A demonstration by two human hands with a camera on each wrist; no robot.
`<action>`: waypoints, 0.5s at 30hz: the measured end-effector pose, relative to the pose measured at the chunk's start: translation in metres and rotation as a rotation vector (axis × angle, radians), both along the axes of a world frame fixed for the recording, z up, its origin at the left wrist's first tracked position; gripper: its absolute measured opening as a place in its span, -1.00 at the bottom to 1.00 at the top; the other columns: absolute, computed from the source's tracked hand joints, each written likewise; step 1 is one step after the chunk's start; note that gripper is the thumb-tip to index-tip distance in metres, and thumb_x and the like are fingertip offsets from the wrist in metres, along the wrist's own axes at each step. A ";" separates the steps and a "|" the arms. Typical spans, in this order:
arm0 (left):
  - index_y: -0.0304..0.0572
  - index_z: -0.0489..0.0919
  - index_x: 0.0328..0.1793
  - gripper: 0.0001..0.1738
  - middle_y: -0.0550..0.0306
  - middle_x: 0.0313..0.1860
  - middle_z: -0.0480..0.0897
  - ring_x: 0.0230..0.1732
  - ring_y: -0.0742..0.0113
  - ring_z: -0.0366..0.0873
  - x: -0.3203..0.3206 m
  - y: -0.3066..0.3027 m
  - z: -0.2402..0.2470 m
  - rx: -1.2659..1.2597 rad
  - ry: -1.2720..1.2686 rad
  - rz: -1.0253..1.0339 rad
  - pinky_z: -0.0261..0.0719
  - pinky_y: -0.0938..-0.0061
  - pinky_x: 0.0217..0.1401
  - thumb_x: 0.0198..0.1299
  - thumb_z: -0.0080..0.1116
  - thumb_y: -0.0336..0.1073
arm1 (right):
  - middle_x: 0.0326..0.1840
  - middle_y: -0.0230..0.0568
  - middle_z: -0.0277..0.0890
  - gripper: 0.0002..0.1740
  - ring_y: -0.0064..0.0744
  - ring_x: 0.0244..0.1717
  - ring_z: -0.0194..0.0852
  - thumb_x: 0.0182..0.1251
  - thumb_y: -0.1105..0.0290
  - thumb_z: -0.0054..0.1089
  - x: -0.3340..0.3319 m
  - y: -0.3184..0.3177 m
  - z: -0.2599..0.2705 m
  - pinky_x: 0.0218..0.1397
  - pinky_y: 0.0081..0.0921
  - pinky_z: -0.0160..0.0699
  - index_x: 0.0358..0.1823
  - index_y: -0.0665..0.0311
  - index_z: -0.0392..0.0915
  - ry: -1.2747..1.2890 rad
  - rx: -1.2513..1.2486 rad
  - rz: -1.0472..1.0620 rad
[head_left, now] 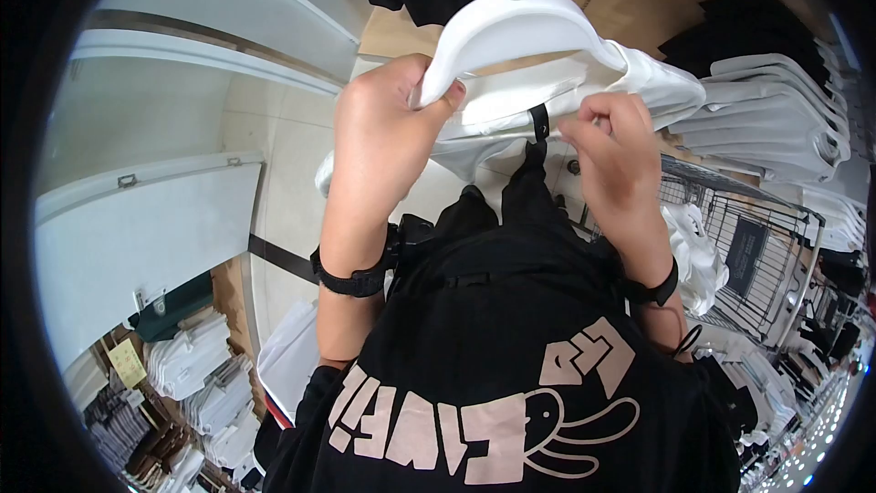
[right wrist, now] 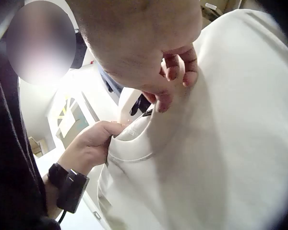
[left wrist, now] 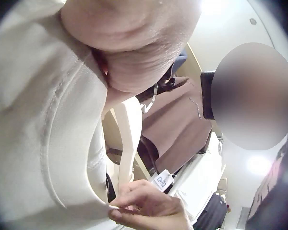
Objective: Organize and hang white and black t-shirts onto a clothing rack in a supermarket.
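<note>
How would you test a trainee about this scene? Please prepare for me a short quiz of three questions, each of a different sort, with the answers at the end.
1. Multiple choice: what does the person's left hand grip?
A) a phone
B) the white hanger
C) a pair of scissors

2. True or false: the wire cart stands to the person's right.

3. Fill in the missing word: the person's right hand pinches the white shirt at the edge of its ____.

Key:
1. B
2. True
3. Neckline
</note>
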State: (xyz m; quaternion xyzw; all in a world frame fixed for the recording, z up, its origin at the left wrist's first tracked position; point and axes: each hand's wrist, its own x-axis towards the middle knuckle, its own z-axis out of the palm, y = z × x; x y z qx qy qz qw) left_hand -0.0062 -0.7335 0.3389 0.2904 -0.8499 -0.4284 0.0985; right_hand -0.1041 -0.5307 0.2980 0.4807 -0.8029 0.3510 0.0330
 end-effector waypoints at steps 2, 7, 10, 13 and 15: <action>-0.41 0.65 -0.15 -0.70 0.22 -0.49 0.57 -0.41 0.54 0.36 0.005 -0.007 -0.003 0.020 0.074 0.035 0.36 0.57 -0.33 0.17 0.31 -0.25 | -0.06 -0.18 0.47 -0.79 -0.11 -0.09 0.38 -0.04 0.69 0.19 0.000 0.007 0.004 -0.14 -0.32 0.49 -0.32 0.31 0.54 0.038 -0.018 0.096; -0.37 0.66 -0.22 -0.79 0.15 -0.52 0.59 -0.45 0.51 0.43 0.020 -0.026 -0.009 0.046 0.191 0.131 0.40 0.55 -0.37 0.10 0.33 -0.35 | 0.09 -0.24 0.49 -0.81 -0.13 -0.04 0.39 -0.11 0.64 0.25 0.015 0.019 0.025 -0.22 -0.45 0.54 -0.41 0.30 0.48 0.058 0.076 0.283; -0.40 0.66 -0.22 -0.80 0.21 -0.50 0.60 -0.44 0.54 0.41 0.030 -0.024 -0.008 0.054 0.271 0.138 0.39 0.59 -0.35 0.10 0.33 -0.38 | 0.18 -0.26 0.48 -0.86 -0.08 -0.01 0.39 -0.05 0.59 0.26 0.022 0.021 0.032 -0.21 -0.50 0.54 -0.46 0.27 0.47 0.052 0.133 0.356; -0.39 0.66 -0.21 -0.81 0.21 -0.48 0.61 -0.43 0.56 0.42 0.037 -0.024 -0.002 0.066 0.269 0.156 0.39 0.62 -0.34 0.10 0.34 -0.41 | 0.12 -0.24 0.50 -0.86 -0.08 -0.06 0.39 -0.06 0.58 0.26 0.028 0.019 0.039 -0.19 -0.47 0.52 -0.46 0.29 0.48 0.047 0.151 0.368; -0.38 0.66 -0.20 -0.82 0.20 -0.48 0.63 -0.42 0.56 0.44 0.039 -0.026 -0.001 0.070 0.270 0.132 0.41 0.62 -0.33 0.11 0.33 -0.42 | 0.07 -0.22 0.50 -0.86 -0.10 -0.09 0.40 -0.07 0.57 0.26 0.029 0.019 0.037 -0.17 -0.46 0.51 -0.43 0.30 0.49 0.043 0.137 0.373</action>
